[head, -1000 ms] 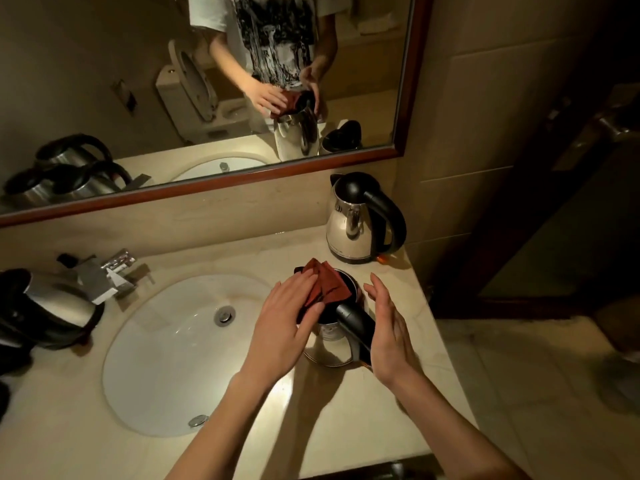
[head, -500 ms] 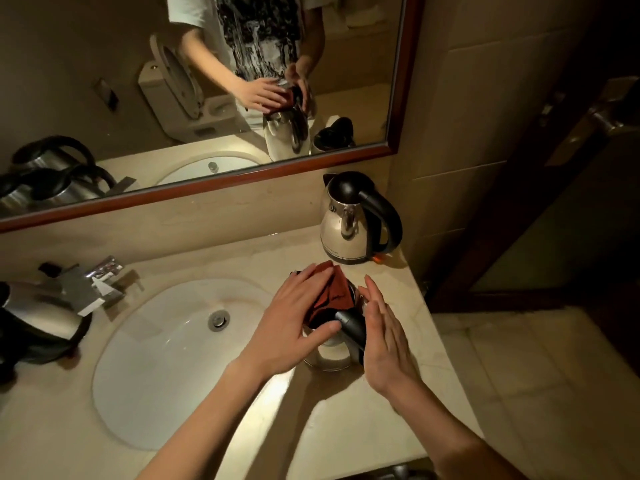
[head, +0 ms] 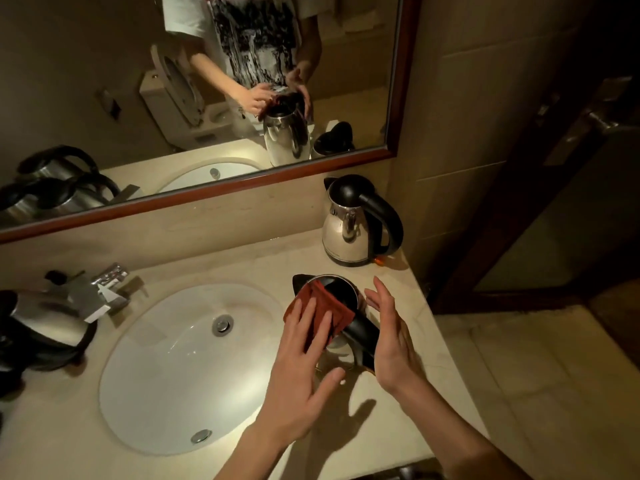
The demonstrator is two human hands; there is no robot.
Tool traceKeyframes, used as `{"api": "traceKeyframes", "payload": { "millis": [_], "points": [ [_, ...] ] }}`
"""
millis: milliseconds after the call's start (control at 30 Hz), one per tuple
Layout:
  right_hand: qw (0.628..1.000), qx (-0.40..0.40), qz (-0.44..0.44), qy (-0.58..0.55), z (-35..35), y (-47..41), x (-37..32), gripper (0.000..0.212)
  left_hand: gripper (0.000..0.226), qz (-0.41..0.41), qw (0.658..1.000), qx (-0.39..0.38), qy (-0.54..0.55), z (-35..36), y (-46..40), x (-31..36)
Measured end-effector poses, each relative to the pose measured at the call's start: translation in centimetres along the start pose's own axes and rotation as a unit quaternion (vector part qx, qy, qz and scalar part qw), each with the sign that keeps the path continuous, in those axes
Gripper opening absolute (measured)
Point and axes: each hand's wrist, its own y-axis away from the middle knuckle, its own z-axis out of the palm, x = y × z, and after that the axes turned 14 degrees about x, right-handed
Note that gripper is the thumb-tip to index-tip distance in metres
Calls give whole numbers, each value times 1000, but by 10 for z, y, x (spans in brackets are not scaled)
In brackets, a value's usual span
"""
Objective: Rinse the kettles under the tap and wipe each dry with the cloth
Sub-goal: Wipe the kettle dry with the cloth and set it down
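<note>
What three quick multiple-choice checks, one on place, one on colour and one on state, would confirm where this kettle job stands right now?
1. Where does the second upright kettle stand?
A. In the sink
B. At the back right of the counter, below the mirror's corner
C. On the floor

2. What colour is the cloth?
A. Reddish brown
B. White
C. Blue

3. What is the left hand doing?
A. Turning the tap
B. Hanging idle off the counter
C. Pressing the cloth on the open top of the near kettle

Answers:
1 B, it stands beyond the near kettle by the wall.
2 A, it shows rust red against the black rim.
3 C, its straight fingers lie on the cloth, while the right hand is open beside the black handle.
</note>
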Motion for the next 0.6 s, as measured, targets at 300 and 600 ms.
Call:
{"api": "traceKeyframes", "payload": {
  "millis": [300, 600],
  "points": [
    [969, -35, 61, -235, 9, 14, 4, 70, 82, 157, 963, -187, -114, 8, -70, 22],
    [993, 32, -106, -28, 22, 31, 26, 62, 61, -119, 976, 59, 173, -11, -52, 11]
  ]
}}
